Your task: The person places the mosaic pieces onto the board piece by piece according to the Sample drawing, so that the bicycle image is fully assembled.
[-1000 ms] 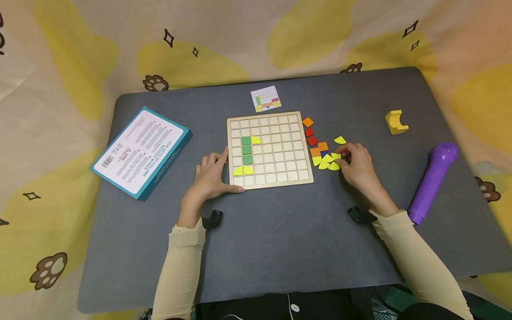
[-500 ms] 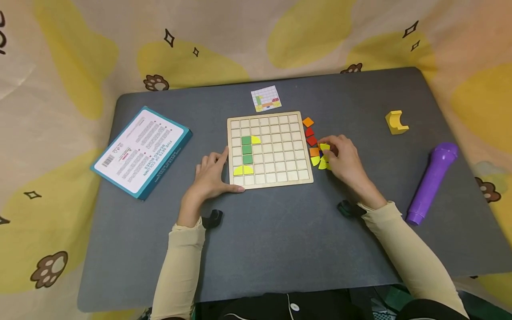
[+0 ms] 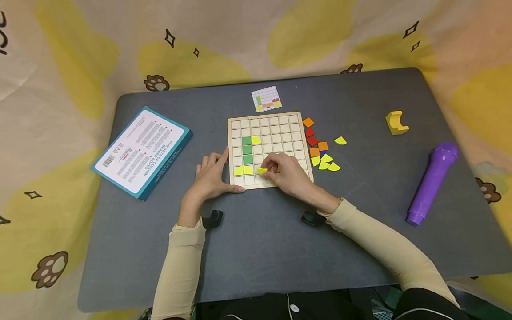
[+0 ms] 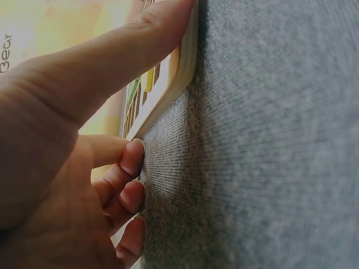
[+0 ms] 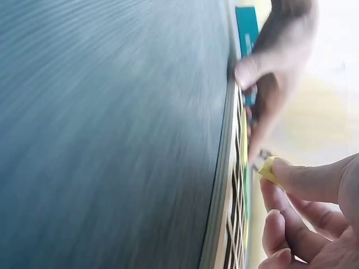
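Observation:
A wooden grid board (image 3: 276,116) lies mid-table with green squares (image 3: 247,149) and several yellow quarter-circle tiles (image 3: 248,170) in its cells. My left hand (image 3: 209,178) steadies the board's near left corner, thumb along the front edge and fingers at the left side. Over the lower middle of the board, my right hand (image 3: 289,175) pinches a yellow tile (image 5: 271,171) between thumb and fingertip. Right of the board lie loose tiles: orange squares (image 3: 322,146), red pieces (image 3: 312,141), a partly covered blue one (image 3: 322,154) and several yellow quarter-circles (image 3: 334,167).
A pattern card (image 3: 266,98) lies behind the board. To the left is a teal-and-white box (image 3: 140,151). On the right are a yellow block with a curved cutout (image 3: 396,122) and a purple microphone-shaped tube (image 3: 432,184).
My right hand picked a yellow tile out of the loose pile and carried it left over the board. The left hand has stayed at the board's corner.

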Motion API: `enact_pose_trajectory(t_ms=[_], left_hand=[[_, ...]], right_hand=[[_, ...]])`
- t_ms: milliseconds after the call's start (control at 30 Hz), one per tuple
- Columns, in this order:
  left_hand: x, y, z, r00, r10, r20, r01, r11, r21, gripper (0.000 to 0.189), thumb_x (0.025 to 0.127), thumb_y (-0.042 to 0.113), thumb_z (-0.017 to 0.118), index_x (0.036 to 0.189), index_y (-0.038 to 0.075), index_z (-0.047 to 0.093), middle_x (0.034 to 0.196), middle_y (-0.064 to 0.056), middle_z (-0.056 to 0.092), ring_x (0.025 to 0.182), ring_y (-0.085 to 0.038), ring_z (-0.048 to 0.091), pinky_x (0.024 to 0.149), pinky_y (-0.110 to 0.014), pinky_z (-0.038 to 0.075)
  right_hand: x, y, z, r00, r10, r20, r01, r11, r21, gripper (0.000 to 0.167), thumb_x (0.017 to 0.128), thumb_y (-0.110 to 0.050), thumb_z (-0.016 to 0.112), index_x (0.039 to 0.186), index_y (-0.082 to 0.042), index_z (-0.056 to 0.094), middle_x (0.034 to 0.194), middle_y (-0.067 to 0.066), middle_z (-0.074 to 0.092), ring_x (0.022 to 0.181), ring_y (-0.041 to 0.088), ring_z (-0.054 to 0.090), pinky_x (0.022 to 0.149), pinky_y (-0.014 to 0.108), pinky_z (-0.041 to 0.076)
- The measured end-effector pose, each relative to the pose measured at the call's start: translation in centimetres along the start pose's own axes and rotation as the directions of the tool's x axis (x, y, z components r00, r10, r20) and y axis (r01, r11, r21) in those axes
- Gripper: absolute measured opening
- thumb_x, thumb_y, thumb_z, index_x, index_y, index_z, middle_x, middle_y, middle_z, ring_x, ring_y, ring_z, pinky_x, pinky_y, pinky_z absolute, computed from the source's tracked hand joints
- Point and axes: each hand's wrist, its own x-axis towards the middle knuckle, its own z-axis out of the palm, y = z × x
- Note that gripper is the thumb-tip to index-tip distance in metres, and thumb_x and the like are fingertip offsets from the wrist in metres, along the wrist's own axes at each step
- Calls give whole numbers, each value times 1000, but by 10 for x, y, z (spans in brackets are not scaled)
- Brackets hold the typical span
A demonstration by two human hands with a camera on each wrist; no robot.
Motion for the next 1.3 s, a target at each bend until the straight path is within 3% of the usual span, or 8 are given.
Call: enact_pose_trajectory(t_ms=[300,600,867,1067,1300], left_hand=[[-2,-1,-1,1000,22,-5,-22,1000,1,134,75,47,97,172,14,10,153,-18,41,135,-37,34,111,-54,27],[-1,1,-1,1000,20,-6,-20,1000,-1,134,75,47,97,172,12,11,152,-17,42,132,-36,35,108,-53,28],[-1,0,-1,1000,20,-11,-20,1000,0,134,74,47,97,172,13,12,151,-17,42,132,-36,35,107,-53,29],[0,-2,-1,1000,14,-10,-14,1000,-2,134,74,48,97,172,14,12,152,-18,42,131,-36,35,107,-53,29],[-1,-1,0,1000,16,-6,-16,1000,-14,135,74,47,97,172,15,10,154,-18,40,134,-36,33,109,-54,27]], right_hand=[[14,-22,36,990,-52,127,60,997,-55,8,93,-15,83,96,-11,77,89,4,71,81,16,62,73,30,49],[28,-23,44,988,-69,138,90,985,-150,7,91,-15,85,89,-14,78,88,1,71,86,18,56,77,33,47],[30,-22,43,992,-18,128,41,983,-181,17,90,-19,87,92,-14,71,93,3,60,91,20,50,77,32,43],[17,-13,26,998,0,70,14,981,-192,18,93,-21,83,101,-11,71,96,5,59,93,23,49,79,34,42],[-18,23,-16,996,86,-25,-89,976,-199,33,93,-23,81,117,-6,68,117,15,55,111,32,44,90,44,40]])
